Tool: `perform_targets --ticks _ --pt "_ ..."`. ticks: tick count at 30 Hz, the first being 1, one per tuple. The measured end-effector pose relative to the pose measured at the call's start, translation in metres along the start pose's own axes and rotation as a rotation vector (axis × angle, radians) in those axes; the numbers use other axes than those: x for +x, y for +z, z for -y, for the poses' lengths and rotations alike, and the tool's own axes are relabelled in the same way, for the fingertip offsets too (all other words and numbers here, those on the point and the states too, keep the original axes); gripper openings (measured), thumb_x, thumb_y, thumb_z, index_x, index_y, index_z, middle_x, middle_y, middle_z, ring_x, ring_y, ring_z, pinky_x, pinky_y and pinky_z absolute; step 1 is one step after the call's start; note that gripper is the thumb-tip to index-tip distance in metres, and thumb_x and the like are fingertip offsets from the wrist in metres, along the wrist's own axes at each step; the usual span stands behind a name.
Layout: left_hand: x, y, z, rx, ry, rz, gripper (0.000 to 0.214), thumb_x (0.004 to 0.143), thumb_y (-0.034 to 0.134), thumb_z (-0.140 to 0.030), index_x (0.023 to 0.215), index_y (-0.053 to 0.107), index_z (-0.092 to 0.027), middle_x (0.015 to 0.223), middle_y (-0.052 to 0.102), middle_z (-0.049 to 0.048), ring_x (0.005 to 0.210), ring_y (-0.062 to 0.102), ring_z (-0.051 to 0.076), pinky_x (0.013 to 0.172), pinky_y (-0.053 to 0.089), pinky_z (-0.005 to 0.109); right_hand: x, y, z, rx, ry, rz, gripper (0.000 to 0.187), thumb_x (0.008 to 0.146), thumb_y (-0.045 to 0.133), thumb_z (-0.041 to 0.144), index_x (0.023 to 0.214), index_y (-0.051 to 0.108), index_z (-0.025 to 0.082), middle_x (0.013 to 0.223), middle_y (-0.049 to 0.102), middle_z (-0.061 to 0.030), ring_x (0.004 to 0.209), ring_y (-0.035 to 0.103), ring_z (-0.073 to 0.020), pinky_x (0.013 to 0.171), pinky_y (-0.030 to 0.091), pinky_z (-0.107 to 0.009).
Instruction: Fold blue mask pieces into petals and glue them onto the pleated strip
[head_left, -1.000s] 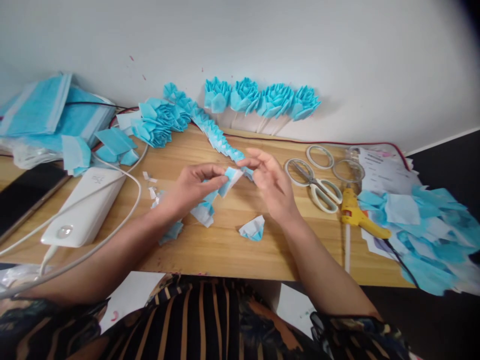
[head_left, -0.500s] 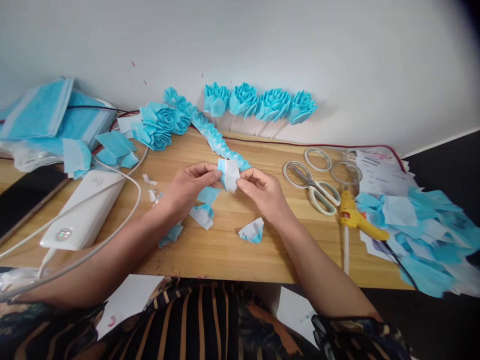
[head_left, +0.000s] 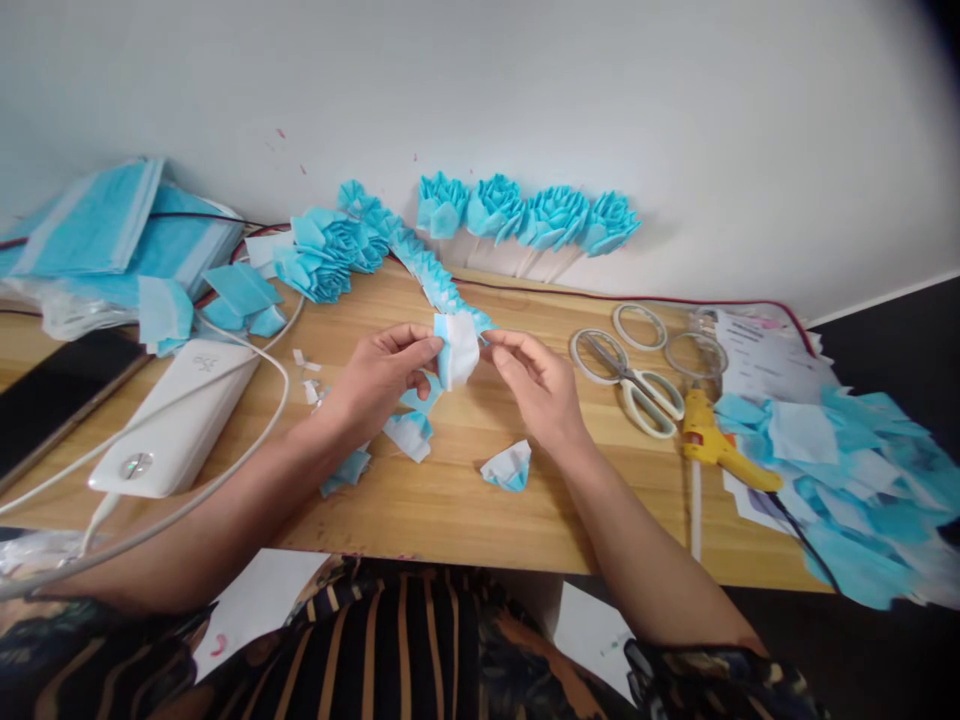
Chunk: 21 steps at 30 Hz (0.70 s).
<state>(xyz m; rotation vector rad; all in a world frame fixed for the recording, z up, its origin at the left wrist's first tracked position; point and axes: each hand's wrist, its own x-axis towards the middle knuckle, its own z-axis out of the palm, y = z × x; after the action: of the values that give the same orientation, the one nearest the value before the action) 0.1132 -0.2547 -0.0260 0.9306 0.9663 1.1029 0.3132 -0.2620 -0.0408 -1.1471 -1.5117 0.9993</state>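
My left hand (head_left: 390, 370) is closed, thumb against fingers, on a piece of blue and white mask fabric (head_left: 457, 352). The white side of the fabric faces me, with a blue strip along its left edge. My right hand (head_left: 536, 385) is just right of the piece, index finger and thumb slightly apart near its edge. Behind the piece runs a long chain of folded blue petals (head_left: 431, 275). Below my hands lie a folded blue-white piece (head_left: 411, 435) and another folded petal (head_left: 508, 466).
Blue fabric roses (head_left: 555, 217) lean on the wall. Scissors (head_left: 637, 385), tape rolls (head_left: 639, 326) and a yellow glue gun (head_left: 724, 450) lie right, beside a heap of fabric pieces (head_left: 862, 480). Left are a power bank (head_left: 176, 420), phone (head_left: 60, 400), cable (head_left: 281, 400) and masks (head_left: 90, 220).
My right fingers have come off the right edge of the fabric piece and shifted slightly right. The piece stays in my left hand, more of its white side showing. The view has shifted slightly.
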Motion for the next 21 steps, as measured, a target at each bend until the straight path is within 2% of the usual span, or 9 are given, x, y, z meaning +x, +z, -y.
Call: perform_targets --ticks 5,11,15,21 --pt "-0.0018 0.0004 0.0039 0.059 0.002 0.051 0.025 0.074 0.083 -0.037 0.076 0.072 -0.015 0.068 0.066 0.0003 0.051 0.054 0.008 0.047 0.045 0.021 -0.0004 0.0014 0.0038 0.028 0.006 0.026 0.022 0.091 0.068 0.042 0.104 0.075 0.025 0.104 0.079 -0.0019 0.095 0.072 -0.018 0.092 0.056 -0.035" --pt "-0.0037 0.002 0.0079 0.121 0.005 0.135 0.028 0.077 0.08 -0.042 0.077 0.074 -0.015 0.071 0.067 0.0016 0.055 0.056 0.009 0.05 0.047 0.022 0.0011 0.0018 0.0059 -0.025 -0.011 -0.019 0.016 0.087 0.07 0.035 0.077 0.068 0.022 0.073 0.069 0.0028 0.069 0.06 -0.0125 0.071 0.05 -0.028" --pt "-0.0037 0.0028 0.0074 0.128 0.007 0.141 0.038 0.079 0.079 -0.052 0.074 0.072 -0.015 0.072 0.068 0.0044 0.062 0.059 0.013 0.052 0.048 0.022 0.0016 0.0016 0.0066 -0.019 -0.007 -0.031 0.015 0.086 0.069 0.034 0.077 0.067 0.022 0.072 0.066 0.0031 0.067 0.057 -0.0119 0.068 0.048 -0.027" --pt "-0.0032 0.0015 0.0081 0.12 0.008 0.171 0.044 0.079 0.078 -0.059 0.072 0.072 -0.016 0.072 0.067 0.0046 0.063 0.058 0.013 0.052 0.048 0.023 0.0018 0.0024 0.0069 0.006 0.002 -0.036 0.015 0.085 0.069 0.035 0.077 0.066 0.022 0.073 0.067 0.0028 0.067 0.056 -0.0121 0.069 0.048 -0.028"
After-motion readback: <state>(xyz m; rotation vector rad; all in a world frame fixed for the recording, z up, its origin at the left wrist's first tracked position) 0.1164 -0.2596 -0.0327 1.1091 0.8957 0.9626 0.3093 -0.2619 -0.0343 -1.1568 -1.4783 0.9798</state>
